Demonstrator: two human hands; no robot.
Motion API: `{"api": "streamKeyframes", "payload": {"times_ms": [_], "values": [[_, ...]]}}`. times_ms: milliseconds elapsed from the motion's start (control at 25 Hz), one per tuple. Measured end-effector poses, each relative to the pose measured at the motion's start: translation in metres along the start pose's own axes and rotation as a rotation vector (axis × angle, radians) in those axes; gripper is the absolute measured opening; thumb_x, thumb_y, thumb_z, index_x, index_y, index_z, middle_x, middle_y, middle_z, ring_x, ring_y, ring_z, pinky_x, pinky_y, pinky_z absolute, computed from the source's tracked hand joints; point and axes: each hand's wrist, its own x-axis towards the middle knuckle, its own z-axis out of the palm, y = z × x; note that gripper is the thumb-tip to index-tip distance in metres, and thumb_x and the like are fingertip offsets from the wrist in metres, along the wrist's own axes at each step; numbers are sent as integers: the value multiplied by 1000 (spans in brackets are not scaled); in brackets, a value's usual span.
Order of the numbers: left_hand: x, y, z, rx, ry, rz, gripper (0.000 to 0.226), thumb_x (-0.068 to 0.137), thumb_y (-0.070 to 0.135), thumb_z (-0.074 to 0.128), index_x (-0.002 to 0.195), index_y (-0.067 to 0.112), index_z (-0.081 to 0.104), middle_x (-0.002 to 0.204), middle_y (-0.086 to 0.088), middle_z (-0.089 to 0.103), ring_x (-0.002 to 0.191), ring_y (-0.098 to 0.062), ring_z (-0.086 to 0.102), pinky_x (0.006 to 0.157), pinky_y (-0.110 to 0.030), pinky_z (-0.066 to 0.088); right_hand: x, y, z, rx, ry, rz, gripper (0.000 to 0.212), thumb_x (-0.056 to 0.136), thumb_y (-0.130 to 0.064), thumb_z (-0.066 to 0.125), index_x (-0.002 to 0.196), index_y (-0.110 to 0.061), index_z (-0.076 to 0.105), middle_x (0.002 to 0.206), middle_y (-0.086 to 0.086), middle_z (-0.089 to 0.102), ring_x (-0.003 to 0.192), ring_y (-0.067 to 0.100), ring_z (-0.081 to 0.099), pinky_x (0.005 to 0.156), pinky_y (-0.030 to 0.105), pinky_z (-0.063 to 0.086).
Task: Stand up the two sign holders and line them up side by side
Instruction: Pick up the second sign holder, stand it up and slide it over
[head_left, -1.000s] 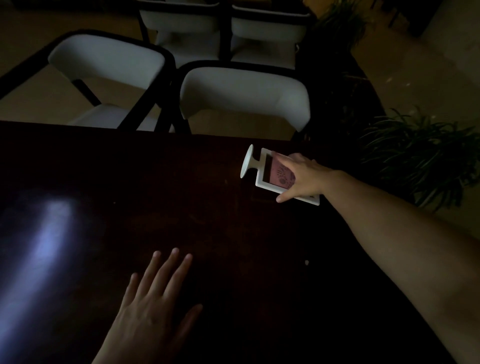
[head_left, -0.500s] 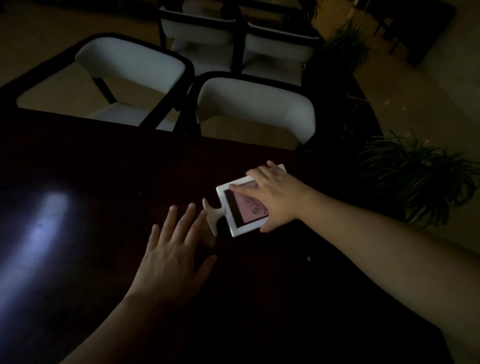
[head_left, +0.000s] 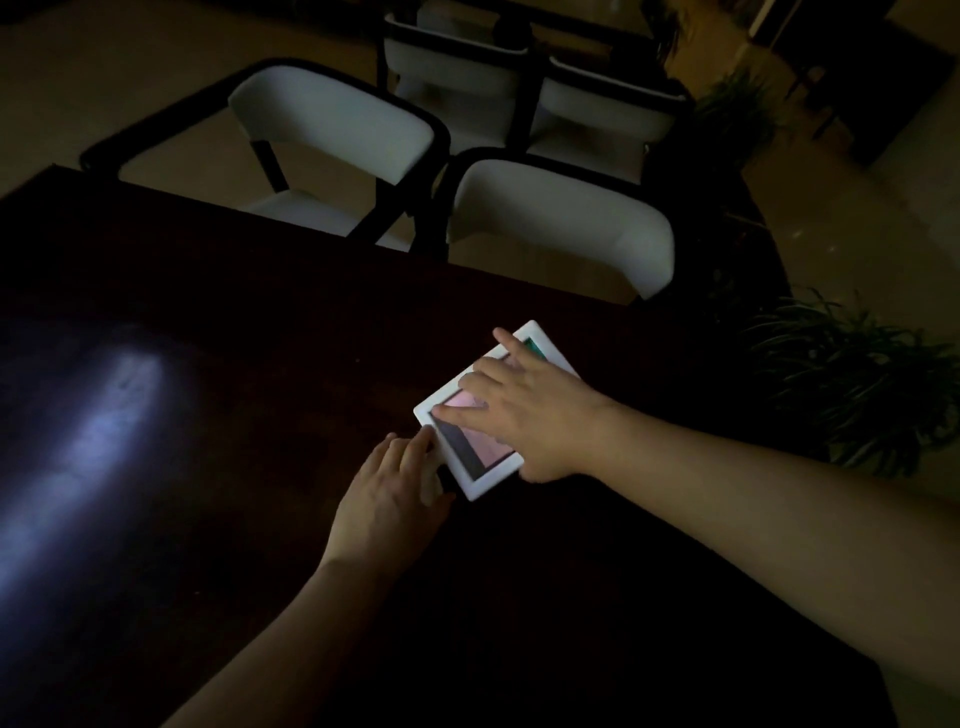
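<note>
A white-framed sign holder with a pink card lies flat on the dark table, right of the middle. My right hand lies spread on top of it, fingers on the frame's far and left edges, thumb at its near corner. My left hand covers the holder's round base at the frame's lower left, fingers curled over it. Only one sign holder is in view.
Two white chairs with black frames stand at the table's far edge, more chairs behind. A leafy plant sits off the table's right edge. A pale light patch reflects on the table's left.
My right hand has dragged the sign holder nearer and leftwards across the table. My left hand has slid forward and now covers the holder's base.
</note>
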Motion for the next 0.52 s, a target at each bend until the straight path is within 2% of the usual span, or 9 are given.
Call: {"api": "streamKeyframes", "payload": {"times_ms": [120,200,280,320,440,520], "values": [[-5,-7,4,-37,41,-7,85,85,48,67,152,13,27,150,-11,44,143,-31,31,114,-40,27,3,-14,-8,8,18,-5,104,75,-33,77,158,-25,15,153,14,36,141,34,27,119,56,1],[-11,-12,7,-65,72,-21,88,83,49,66,152,11,28,147,-11,47,142,-31,33,114,-39,25,-2,-32,-10,109,67,46,93,81,-27,72,158,-23,19,157,16,30,145,36,20,120,54,7],[-17,-16,8,-59,66,-50,88,84,52,63,153,14,24,151,-9,42,145,-32,26,117,-42,23,-10,-55,-11,208,102,99,87,85,-31,69,158,-21,22,160,15,27,147,36,17,120,55,13],[-20,-18,9,-38,65,-55,87,86,53,61,154,15,22,154,-8,39,147,-33,21,119,-44,21,-14,-67,-11,223,120,123,85,86,-36,69,157,-20,25,159,16,28,146,36,17,121,55,12],[-30,-22,13,15,82,-17,83,90,50,56,154,11,22,158,-9,32,149,-30,13,121,-48,15,-28,-110,-11,308,202,183,72,91,-39,63,154,-16,34,160,15,31,149,32,15,119,44,-4],[-35,-23,16,25,78,-9,81,89,50,49,154,10,21,159,-10,30,149,-27,12,122,-46,12,-38,-134,-14,407,292,251,64,93,-36,61,151,-18,38,159,13,33,150,29,14,116,39,-3]]}}
